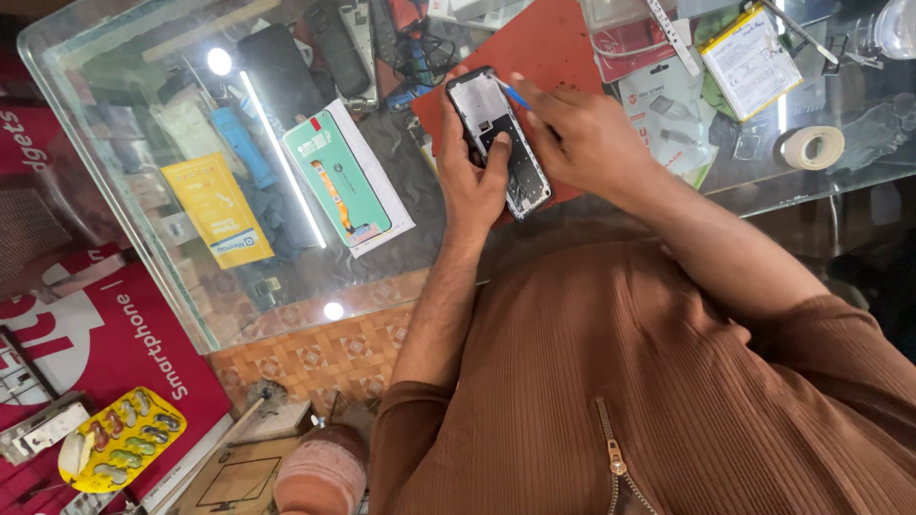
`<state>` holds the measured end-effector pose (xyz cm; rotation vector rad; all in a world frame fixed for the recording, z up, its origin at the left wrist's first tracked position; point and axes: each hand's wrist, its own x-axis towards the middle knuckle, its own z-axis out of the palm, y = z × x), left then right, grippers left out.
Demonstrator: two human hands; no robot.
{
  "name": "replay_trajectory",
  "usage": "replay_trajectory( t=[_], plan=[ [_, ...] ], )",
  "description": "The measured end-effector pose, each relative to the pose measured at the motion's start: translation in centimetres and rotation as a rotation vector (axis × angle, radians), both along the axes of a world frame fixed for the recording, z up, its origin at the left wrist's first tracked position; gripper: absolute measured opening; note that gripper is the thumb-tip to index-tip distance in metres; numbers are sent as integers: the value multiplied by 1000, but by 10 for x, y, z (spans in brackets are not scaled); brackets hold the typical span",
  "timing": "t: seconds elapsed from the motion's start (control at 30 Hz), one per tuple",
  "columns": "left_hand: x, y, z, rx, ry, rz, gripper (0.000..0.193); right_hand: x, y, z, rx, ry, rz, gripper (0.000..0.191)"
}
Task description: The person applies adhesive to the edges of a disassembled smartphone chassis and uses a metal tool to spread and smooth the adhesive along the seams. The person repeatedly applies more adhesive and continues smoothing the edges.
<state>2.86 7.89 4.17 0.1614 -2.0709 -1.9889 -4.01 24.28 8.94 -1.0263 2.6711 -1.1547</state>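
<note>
Glass surface point(143, 191) cluttered with phone parts; red mat point(553, 48) beneath the work. Opened phone point(498, 138) is gripped above the mat by left hand point(474, 181), fingers wrapped around it. Blue tool point(513, 93) is pinched in right hand point(582, 133), tip on the phone. Tape roll point(811, 148) lies well apart.

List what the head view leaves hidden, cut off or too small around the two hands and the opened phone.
- Opened phone: its left edge and back are hidden by the left hand.
- Blue-tipped tool: its handle is hidden inside the right hand.
- Parts inside the phone: too small to identify.
- Tape roll: clear, but nearby items are cut off by the top edge.
</note>
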Motion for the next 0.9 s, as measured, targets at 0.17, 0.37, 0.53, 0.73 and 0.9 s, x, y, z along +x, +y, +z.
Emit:
replay_trajectory(
  t=[0.17, 0.37, 0.53, 0.73, 0.9],
  plan=[
    [-1, 1, 7, -18, -20, -1, 82, -3, -16, -15, -15, 76, 103, 54],
    [0, -2, 8, -7, -128, 4, 82, -7, -12, -14, 129, 123, 46, 57],
    [3, 0, 0, -64, -68, 18, 81, -6, -10, -13, 113, 128, 27, 48],
    [3, 0, -1, 2, -54, -5, 82, -7, -10, -16, 123, 126, 65, 50],
    [0, 0, 4, -10, -80, 14, 82, 5, 15, -4, 167, 44, 42, 53]
  ],
)
